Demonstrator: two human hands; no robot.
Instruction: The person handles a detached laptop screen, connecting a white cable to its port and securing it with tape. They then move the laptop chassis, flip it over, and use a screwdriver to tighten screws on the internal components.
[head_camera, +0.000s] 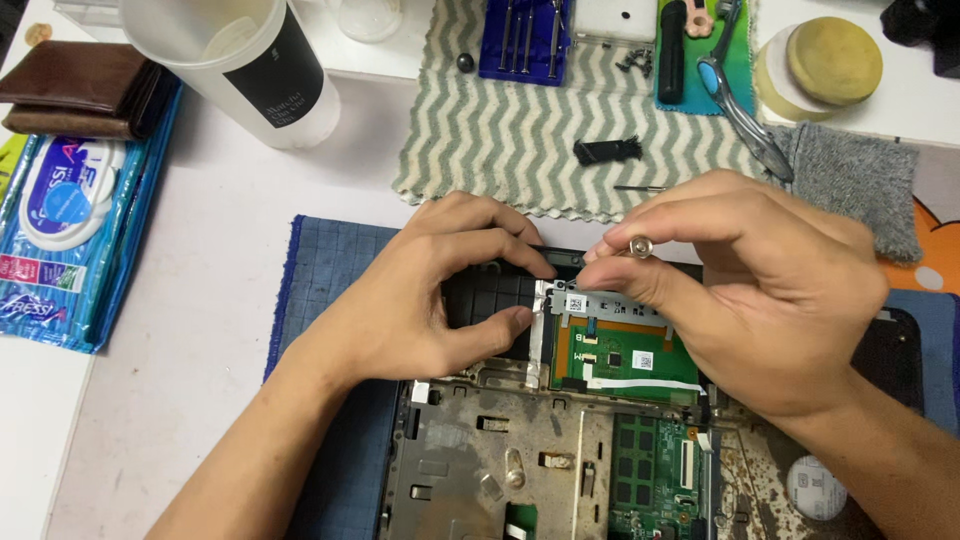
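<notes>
Opened laptop chassis (520, 470) sits nearest. Right hand (770, 290) pinches a screwdriver (640, 246) over the green board (625, 355); left hand (420, 290) presses fingertips on the chassis far edge. Striped cloth (520, 120) lies beyond, bare table (200, 300) left.

- The left hand (420, 290) rests on the opened laptop (520, 450), its fingers (520, 255) pressing the black panel edge and its thumb lying just beside the silver bracket (540, 320).
- The right hand (760, 290) pinches a small screwdriver (640, 246) between its fingers, directly above the green circuit board (625, 355).
- Beyond the fingers, a striped cloth (520, 130) lies on the surface (200, 300), with a black part (607, 150) on it.
</notes>
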